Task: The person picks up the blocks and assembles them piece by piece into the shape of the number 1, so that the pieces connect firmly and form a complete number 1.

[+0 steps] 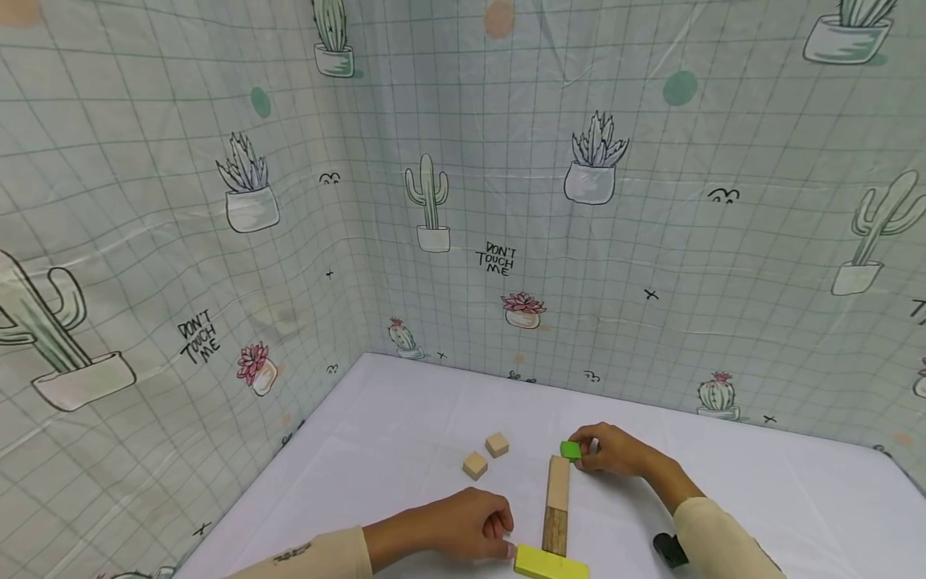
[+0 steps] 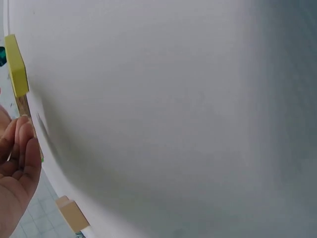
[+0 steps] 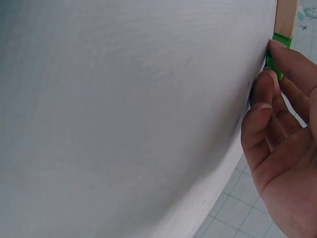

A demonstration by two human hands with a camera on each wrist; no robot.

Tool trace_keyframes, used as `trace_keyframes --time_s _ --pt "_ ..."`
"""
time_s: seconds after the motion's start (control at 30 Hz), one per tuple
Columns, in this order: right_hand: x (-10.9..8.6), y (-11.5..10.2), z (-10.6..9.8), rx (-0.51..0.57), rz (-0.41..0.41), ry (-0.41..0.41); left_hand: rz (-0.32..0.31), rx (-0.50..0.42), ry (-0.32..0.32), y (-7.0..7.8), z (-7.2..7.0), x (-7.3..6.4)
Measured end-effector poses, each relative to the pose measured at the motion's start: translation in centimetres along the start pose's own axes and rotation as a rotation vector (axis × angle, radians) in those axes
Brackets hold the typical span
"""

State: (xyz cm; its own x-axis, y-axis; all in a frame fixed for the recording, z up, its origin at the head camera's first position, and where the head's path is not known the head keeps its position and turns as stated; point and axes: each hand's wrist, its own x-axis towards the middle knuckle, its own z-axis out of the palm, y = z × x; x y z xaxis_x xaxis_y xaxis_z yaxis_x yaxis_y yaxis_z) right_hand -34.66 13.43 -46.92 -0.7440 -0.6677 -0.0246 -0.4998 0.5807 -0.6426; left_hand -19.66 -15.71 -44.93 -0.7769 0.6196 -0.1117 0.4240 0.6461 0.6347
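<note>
Between the two hands runs a row of wooden pieces: a pale block [image 1: 559,482] on the far side, end to end with a darker brown block [image 1: 555,531], whose near end meets a yellow block [image 1: 551,564] laid crosswise. Beyond the left hand [image 1: 473,523], and to the left of the right hand [image 1: 615,450], sit two small pale cubes, the nearer cube [image 1: 475,465] and the farther cube [image 1: 497,444], a little apart. A black object [image 1: 669,550], partly hidden, lies nearer the wearer than the right hand, beside that arm's sleeve [image 1: 712,535]. The right hand pinches a green block [image 1: 570,450] between thumb and fingers, at the far end of the pale block. The left hand is loosely curled and holds nothing, its fingertips right at the yellow block's left end; whether they touch it cannot be told. Under both hands spreads a white tabletop [image 1: 405,418]; past it, a gridded sheet [image 1: 376,104] hangs ahead and to the left, printed with potted cacti and succulents and "DON'T TOUCH ME".
</note>
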Motion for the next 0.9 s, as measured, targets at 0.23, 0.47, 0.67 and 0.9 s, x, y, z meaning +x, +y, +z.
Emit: trace_keyframes --time_s 0.23,0.47,0.67,0.9 --pt "0.0 0.1 -0.1 0.002 -0.006 0.006 -0.030 -0.050 0.176 -0.5 -1.6 0.8" --pt "0.1 0.5 0.0 -0.005 -0.011 0.008 -0.042 0.017 0.290 -1.7 -2.9 1.7" --pt "0.0 0.5 0.1 -0.012 0.003 0.019 -0.067 0.050 0.341 -2.6 -3.4 2.4" --pt "-0.1 0.1 0.1 -0.003 0.019 0.020 -0.142 0.126 0.408 -3.1 -3.8 3.3"
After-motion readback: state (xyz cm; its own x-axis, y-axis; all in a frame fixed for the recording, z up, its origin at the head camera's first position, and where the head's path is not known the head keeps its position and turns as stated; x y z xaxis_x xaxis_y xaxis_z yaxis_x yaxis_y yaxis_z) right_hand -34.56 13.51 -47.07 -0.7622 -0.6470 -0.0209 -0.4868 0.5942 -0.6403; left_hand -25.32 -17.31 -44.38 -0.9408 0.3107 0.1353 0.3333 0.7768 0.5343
